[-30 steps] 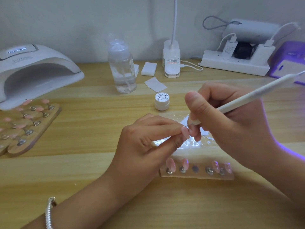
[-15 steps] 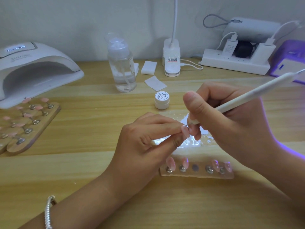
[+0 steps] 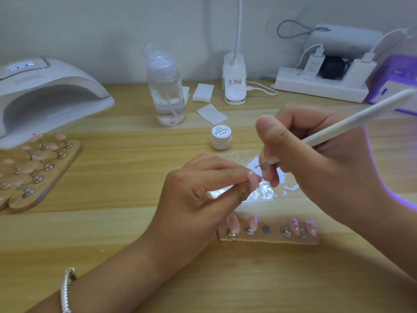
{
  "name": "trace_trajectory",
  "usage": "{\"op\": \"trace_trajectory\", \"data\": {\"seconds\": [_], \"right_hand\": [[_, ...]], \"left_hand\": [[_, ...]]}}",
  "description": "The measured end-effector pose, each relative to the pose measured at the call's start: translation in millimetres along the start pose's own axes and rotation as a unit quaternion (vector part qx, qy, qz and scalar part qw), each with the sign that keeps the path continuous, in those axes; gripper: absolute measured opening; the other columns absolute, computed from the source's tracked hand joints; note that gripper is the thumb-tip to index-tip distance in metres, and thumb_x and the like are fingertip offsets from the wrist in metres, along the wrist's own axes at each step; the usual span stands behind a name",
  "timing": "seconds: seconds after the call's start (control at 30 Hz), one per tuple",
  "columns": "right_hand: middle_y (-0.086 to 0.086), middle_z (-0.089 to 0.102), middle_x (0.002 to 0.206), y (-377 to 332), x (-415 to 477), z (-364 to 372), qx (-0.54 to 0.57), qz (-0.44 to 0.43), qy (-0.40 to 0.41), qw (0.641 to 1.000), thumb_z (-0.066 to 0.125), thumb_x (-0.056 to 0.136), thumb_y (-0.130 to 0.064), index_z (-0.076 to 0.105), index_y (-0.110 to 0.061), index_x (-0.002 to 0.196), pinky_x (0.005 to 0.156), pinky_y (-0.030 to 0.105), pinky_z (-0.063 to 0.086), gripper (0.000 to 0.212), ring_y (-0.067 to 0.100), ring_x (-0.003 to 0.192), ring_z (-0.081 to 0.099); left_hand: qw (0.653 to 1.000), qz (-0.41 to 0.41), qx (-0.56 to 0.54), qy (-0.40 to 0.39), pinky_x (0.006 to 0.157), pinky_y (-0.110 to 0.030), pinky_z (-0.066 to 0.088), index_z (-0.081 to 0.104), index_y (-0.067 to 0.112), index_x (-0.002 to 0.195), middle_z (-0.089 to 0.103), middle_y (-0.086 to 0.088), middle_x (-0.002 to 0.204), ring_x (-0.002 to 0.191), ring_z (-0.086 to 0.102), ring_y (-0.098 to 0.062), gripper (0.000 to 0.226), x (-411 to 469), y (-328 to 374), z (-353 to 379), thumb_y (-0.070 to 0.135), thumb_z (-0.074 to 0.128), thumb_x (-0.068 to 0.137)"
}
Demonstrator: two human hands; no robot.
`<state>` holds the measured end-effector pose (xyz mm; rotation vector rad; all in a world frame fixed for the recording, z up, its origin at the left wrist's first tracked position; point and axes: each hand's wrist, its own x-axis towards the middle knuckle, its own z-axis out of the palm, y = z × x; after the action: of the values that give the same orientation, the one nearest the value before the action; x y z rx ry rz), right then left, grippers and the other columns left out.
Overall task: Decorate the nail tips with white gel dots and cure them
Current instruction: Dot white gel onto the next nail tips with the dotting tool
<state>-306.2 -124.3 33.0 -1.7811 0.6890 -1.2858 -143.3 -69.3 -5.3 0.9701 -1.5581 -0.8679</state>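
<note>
My left hand pinches a small pink nail tip on its stand between thumb and forefinger. My right hand grips a white dotting pen, and its thin metal point hovers just above the nail tip. Below them lies a wooden holder with several pink nail tips on metal studs and one bare slot. A small white gel pot stands closed behind the hands. A shiny palette sheet lies under the hands.
A white curing lamp stands at the back left, with wooden holders of pink nail tips before it. A clear pump bottle, wipes, a desk-lamp base, a power strip and a purple-lit lamp line the back.
The pen's point has lifted slightly off the nail tip and the right hand has shifted a little up and right. The left hand keeps holding the nail tip.
</note>
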Motion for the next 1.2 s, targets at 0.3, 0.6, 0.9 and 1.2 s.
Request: {"op": "trace_trajectory", "data": {"seconds": [0.3,0.6,0.9,1.2], "right_hand": [[-0.004,0.055,0.048,-12.4,10.6,-13.6,-0.023,-0.049,0.037,0.998,0.057,0.100,-0.017,0.053,-0.010,0.062,0.045,0.021,0.040,0.038,0.020,0.041,0.053],[-0.011,0.044,0.044,12.5,21.2,-28.5,-0.146,0.034,0.052,0.987,0.069,0.090,-0.030,0.055,-0.005,0.060,0.045,0.013,0.031,0.042,0.005,0.040,0.037],[-0.008,0.056,0.046,40.4,13.0,-28.9,-0.272,0.165,-0.039,0.947,0.064,0.091,-0.036,0.063,-0.013,0.060,0.043,0.034,0.052,0.038,0.008,0.039,0.056],[-0.008,0.060,0.051,27.7,16.6,-28.7,-0.181,0.061,0.070,0.979,0.065,0.095,-0.033,0.065,-0.006,0.067,0.047,0.009,0.040,0.038,0.002,0.046,0.057]], "left_hand": [[1.000,-0.002,-0.003,0.014,0.040,-0.024,0.052,0.081,0.013,0.089,0.073,0.006,0.091,0.088,0.060,-0.020,0.011,-0.4,-3.2,1.2,0.015,0.070,0.088],[1.000,-0.022,0.013,0.017,0.040,-0.028,0.053,0.081,0.017,0.089,0.073,0.010,0.092,0.085,0.061,-0.016,0.010,-2.3,-2.6,0.6,0.018,0.071,0.088],[0.996,-0.040,0.073,0.034,0.050,-0.043,0.057,0.079,0.027,0.088,0.072,0.016,0.092,0.065,0.062,-0.014,0.010,-0.1,-2.5,0.3,0.030,0.069,0.089],[0.999,-0.028,0.032,0.032,0.045,-0.021,0.052,0.082,0.021,0.084,0.074,0.010,0.088,0.087,0.061,-0.019,0.011,0.6,1.3,1.1,0.022,0.071,0.086]]}}
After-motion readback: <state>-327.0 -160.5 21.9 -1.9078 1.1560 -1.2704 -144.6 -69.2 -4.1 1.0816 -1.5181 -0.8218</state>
